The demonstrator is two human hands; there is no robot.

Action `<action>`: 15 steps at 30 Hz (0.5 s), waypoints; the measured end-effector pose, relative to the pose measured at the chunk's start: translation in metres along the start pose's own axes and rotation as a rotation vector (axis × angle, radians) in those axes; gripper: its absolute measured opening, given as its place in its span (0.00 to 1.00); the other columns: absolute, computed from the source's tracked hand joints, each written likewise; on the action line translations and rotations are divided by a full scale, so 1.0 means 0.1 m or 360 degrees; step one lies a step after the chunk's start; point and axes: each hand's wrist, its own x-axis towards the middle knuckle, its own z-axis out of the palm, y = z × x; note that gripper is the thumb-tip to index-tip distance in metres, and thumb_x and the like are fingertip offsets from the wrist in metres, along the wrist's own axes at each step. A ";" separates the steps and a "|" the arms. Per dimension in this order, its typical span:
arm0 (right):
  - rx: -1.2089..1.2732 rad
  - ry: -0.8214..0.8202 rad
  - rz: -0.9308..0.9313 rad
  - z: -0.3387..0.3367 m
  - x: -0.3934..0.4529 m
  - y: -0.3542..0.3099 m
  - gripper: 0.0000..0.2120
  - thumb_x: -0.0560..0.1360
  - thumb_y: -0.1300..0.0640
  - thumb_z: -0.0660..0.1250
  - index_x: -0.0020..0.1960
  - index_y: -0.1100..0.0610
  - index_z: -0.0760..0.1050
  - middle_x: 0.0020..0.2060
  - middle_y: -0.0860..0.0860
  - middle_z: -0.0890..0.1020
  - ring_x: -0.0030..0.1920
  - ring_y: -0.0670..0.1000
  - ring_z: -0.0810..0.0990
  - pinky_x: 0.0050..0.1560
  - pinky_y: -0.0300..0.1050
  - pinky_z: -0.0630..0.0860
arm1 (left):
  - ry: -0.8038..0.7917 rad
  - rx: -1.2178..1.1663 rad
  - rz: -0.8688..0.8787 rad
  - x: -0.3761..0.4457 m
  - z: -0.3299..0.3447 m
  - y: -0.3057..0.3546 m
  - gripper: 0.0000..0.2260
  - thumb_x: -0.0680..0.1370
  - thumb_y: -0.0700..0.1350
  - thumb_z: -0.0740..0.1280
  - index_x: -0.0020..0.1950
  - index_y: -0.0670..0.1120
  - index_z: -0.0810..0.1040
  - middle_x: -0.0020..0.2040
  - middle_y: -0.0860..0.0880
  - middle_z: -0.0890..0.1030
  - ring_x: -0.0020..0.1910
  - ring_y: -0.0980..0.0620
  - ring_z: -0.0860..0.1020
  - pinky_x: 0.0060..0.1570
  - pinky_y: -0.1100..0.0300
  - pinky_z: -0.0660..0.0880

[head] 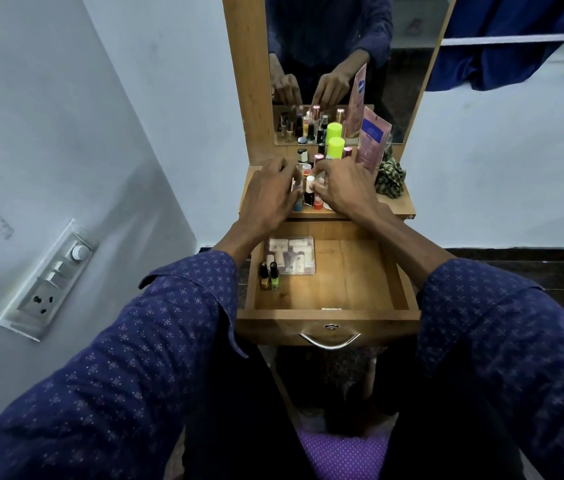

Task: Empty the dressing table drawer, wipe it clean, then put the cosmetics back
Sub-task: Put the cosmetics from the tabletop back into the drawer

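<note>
Pale walls are closing in on both sides of a narrow wooden dressing table (pixel 400 207), and from the head view I am looking down over both outstretched arms at its shelf and the drawer (pixel 329 315) pulled open below it. On the left wall a switch panel (pixel 50 280) is sitting well clear of my arms; on the right a blue cloth (pixel 502 46) is hanging beside the mirror (pixel 408 81). My left hand (pixel 270 195) is reaching onto the shelf with fingers curled in toward a cluster of small cosmetic bottles (pixel 308 192), and my right hand (pixel 346 188) is meeting it from the other side, fingertips pinching at a white-capped bottle (pixel 310 183); whether either hand is truly gripping one I cannot tell, as the fingers are hiding the contact. Behind the hands one neon-yellow capped bottle (pixel 336 147) is standing, with one pink pouch (pixel 372 140) leaning against the mirror and one checked cloth (pixel 389 180) bunched at the shelf's right end, close to the edge. The bottles are crowding the shelf's middle, too many and too overlapped for me to count. Inside the drawer, two nail polish bottles (pixel 269 275) are lying side by side at the left wall, touching one clear packet of small tubes (pixel 291 254) behind them; the drawer's right two-thirds is showing bare wood. One metal handle (pixel 329 341) is hanging on the drawer front.
</note>
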 end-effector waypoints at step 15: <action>0.0056 0.0071 -0.0098 0.01 0.01 0.02 0.09 0.78 0.48 0.71 0.55 0.51 0.82 0.48 0.49 0.86 0.43 0.45 0.78 0.47 0.44 0.80 | -0.0060 -0.0277 -0.0085 -0.10 0.01 -0.10 0.05 0.80 0.45 0.68 0.55 0.49 0.77 0.54 0.51 0.79 0.48 0.51 0.77 0.47 0.48 0.78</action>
